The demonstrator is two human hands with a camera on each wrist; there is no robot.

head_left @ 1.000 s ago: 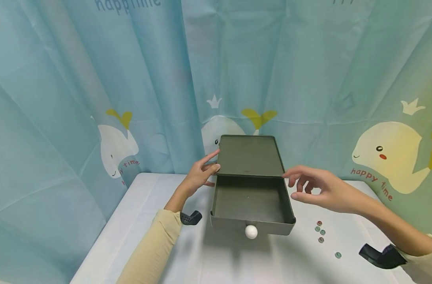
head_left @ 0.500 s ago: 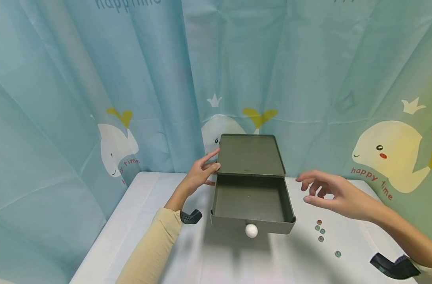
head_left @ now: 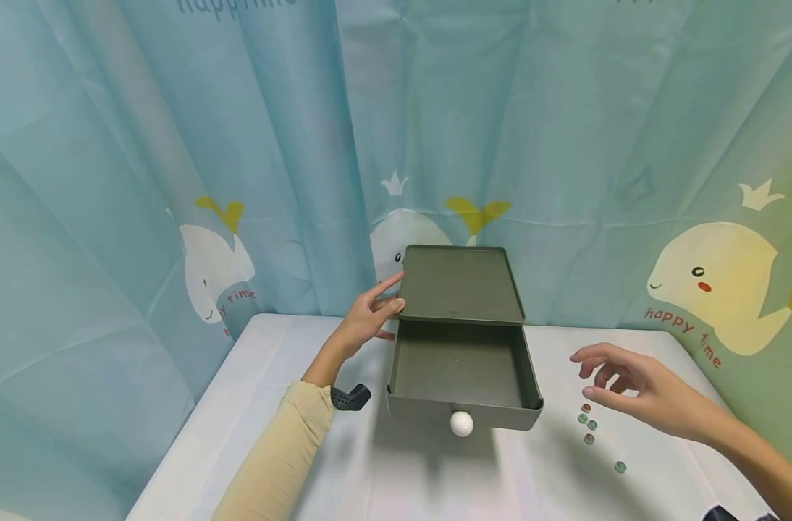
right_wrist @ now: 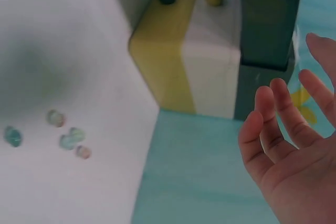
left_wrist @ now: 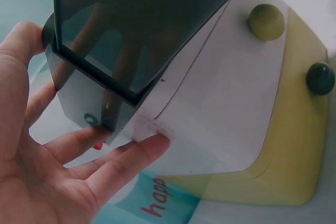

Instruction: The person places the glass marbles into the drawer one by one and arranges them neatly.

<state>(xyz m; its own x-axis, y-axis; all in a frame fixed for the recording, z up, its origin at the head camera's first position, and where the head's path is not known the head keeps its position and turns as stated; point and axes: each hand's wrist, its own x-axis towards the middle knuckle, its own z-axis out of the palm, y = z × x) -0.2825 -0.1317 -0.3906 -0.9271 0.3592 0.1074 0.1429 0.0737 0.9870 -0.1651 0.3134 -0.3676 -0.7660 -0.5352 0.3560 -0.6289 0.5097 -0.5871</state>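
A desktop drawer cabinet stands at the table's middle, its dark grey-green top [head_left: 461, 284] facing me. Its top drawer [head_left: 422, 411] is pulled out, with bare insides and a white round knob [head_left: 461, 424]. Beneath it, the left wrist view shows a white drawer [left_wrist: 226, 87] and a yellow drawer [left_wrist: 296, 145], both pushed in. My left hand [head_left: 363, 323] rests against the cabinet's left side, fingers spread and fairly straight. My right hand [head_left: 646, 387] hovers right of the cabinet, fingers loosely bent, holding nothing. Below it lie several small glassy marbles [head_left: 620, 467].
The white table [head_left: 292, 449] backs onto a blue curtain [head_left: 578, 145] printed with whales. The loose marbles lie right of the drawer, one apart from the others. The pulled-out drawer juts over the table's front part.
My right hand has left the cabinet's right front edge and moved right and downward, toward the marbles. My left hand, the cabinet and the pulled-out drawer have stayed in place.
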